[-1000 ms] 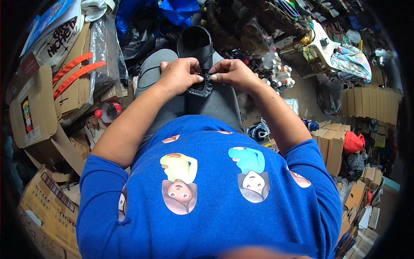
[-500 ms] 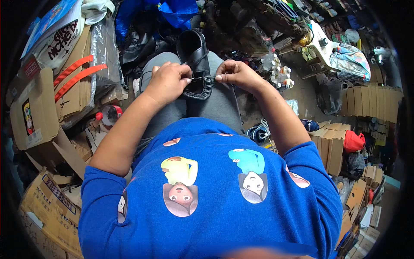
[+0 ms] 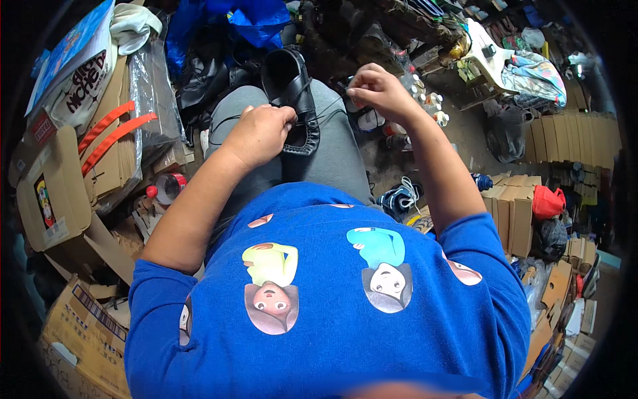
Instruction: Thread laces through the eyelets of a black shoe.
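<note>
Head view: I see the left hand (image 3: 261, 132), fingers gripping a black shoe (image 3: 303, 100) on the lap (image 3: 335, 163); the right hand (image 3: 381, 92) pinches thread (image 3: 330, 114) running from it.

Lettering left side only: bold dark print on white bag (image 3: 86, 78), pale print on small red label (image 3: 44, 128), dark print on yellowish carton (image 3: 86, 340) at lower left.

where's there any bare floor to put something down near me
A small patch of floor looks bare, between the white bottles and the dark plastic bag. The lap is taken: the black shoe rests there, with the left hand at it. Cardboard crowds the left side.
</note>
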The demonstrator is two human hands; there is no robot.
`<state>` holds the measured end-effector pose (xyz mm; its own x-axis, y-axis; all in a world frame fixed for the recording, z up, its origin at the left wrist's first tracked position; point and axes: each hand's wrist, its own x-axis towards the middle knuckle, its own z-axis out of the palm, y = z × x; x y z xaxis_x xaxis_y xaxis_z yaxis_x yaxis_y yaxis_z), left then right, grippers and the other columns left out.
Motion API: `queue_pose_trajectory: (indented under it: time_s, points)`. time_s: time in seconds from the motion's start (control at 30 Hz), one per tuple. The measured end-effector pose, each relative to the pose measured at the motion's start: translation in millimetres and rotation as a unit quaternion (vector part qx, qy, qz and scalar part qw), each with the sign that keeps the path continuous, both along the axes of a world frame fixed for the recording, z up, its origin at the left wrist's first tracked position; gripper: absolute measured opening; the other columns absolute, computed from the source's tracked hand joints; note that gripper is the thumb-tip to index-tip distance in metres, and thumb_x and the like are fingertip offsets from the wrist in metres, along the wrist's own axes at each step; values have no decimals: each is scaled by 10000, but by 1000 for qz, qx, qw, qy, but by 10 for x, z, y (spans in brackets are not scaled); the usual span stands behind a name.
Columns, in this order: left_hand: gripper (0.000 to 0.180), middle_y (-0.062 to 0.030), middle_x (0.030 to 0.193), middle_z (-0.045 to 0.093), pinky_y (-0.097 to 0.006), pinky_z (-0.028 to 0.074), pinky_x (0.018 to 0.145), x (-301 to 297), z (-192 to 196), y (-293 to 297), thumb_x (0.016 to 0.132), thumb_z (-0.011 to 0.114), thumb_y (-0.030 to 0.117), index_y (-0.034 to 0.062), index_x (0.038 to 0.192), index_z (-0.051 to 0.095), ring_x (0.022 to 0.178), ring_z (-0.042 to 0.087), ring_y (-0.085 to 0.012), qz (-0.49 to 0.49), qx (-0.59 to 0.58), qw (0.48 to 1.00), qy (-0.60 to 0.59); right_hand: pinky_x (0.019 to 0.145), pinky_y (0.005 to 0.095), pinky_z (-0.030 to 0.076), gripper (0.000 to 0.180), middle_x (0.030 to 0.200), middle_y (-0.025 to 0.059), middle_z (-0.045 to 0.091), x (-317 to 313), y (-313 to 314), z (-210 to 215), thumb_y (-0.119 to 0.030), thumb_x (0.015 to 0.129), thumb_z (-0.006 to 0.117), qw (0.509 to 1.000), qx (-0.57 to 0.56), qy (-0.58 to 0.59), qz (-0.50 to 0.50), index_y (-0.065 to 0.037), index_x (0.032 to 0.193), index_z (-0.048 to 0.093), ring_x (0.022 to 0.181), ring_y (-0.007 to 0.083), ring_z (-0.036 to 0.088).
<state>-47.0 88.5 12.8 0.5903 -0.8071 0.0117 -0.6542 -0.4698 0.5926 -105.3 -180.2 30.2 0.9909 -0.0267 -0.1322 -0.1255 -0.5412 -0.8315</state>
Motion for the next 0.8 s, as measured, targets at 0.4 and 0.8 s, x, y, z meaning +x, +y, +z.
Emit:
queue_pose_trajectory:
  time_s: [0.4, 0.8]
  points:
    - [129, -108, 778, 638, -447, 419, 733, 76, -59, 76, 831, 513, 131, 95, 916, 603, 817, 612, -301, -44, 3, 997, -71, 779, 380, 406, 61, 732, 35, 603, 74, 676, 198, -176, 790, 571, 840, -433, -92, 313, -118, 810, 568, 823, 234, 598]
    - [54, -39, 832, 620, -264, 427, 681, 116, 189, 1223, 828, 611, 66, 17, 847, 625, 788, 577, -126, 159, -181, 962, 128, 672, 258, 449, 172, 744, 21, 607, -167, -202, 189, -212, 843, 650, 986, 117, 108, -51, -52, 903, 657, 673, 98, 542]
